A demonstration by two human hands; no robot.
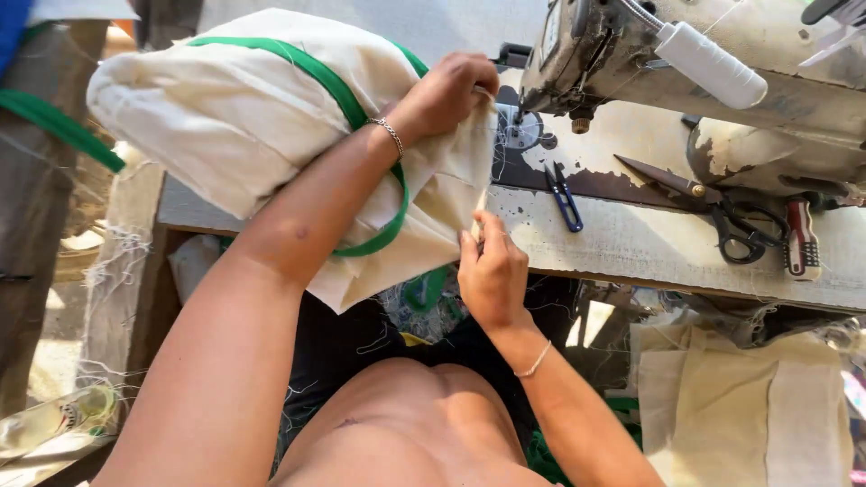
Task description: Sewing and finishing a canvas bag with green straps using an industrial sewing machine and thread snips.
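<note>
A cream cloth bag (pixel 234 117) with green trim (pixel 334 86) lies bunched on the sewing table's left side. My left hand (pixel 444 93), a bracelet on its wrist, presses and grips the cloth close to the needle area of the sewing machine (pixel 631 45). My right hand (pixel 492 266) pinches the cloth's near edge at the table's front. The needle itself is hidden behind my left hand and the cloth.
On the worn white table (pixel 649 243) lie blue thread snips (pixel 564 197), large black-handled scissors (pixel 722 212) and a red-and-white handled tool (pixel 801 242). A white thread spool (pixel 713 63) sits on the machine. More cream cloth (pixel 740 406) is piled at lower right.
</note>
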